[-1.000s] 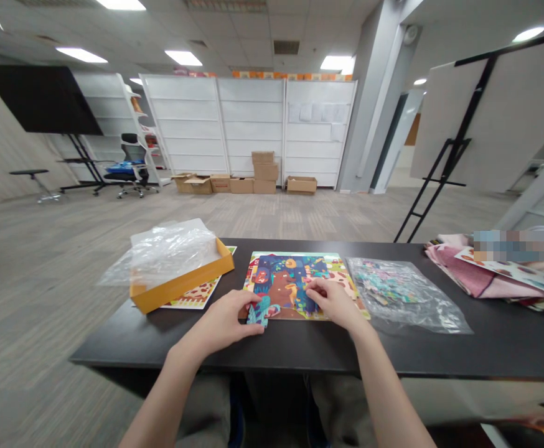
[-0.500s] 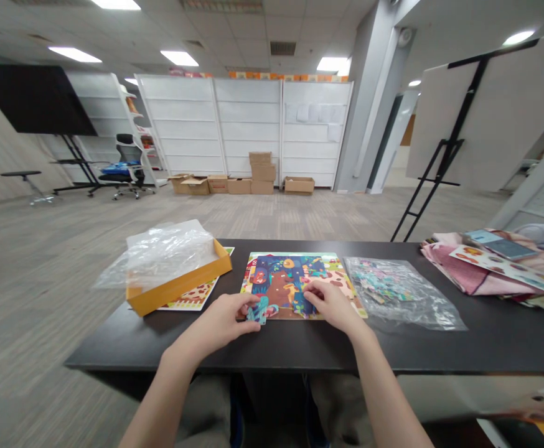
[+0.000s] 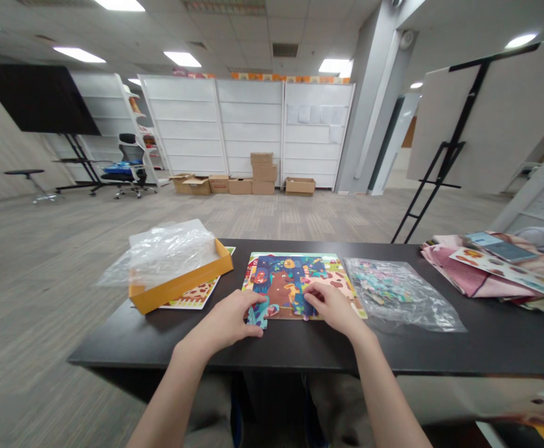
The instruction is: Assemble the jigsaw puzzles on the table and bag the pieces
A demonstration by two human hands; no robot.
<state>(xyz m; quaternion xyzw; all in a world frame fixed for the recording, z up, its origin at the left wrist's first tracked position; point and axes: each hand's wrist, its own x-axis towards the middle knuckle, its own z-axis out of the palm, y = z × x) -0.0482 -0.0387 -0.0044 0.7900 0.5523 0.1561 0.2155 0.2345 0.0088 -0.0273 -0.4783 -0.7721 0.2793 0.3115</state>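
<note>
A colourful jigsaw puzzle board (image 3: 295, 274) lies flat on the black table (image 3: 440, 348) in front of me. My left hand (image 3: 228, 323) pinches a teal puzzle piece (image 3: 257, 316) at the board's near left corner. My right hand (image 3: 332, 306) rests on the board's near right part, fingertips pressing on the pieces there. Whether it holds a loose piece I cannot tell.
A yellow box lid (image 3: 183, 283) with a crumpled clear plastic sheet (image 3: 164, 249) sits left of the board on a printed sheet (image 3: 197, 297). A clear bag of loose pieces (image 3: 393, 289) lies right. Pink cloth and cards (image 3: 491, 267) pile at far right. An easel (image 3: 440, 168) stands behind.
Both hands stay at the board's near edge. The left hand has shifted the teal piece slightly along the corner; the right hand has barely moved. The camera view wobbles a little.
</note>
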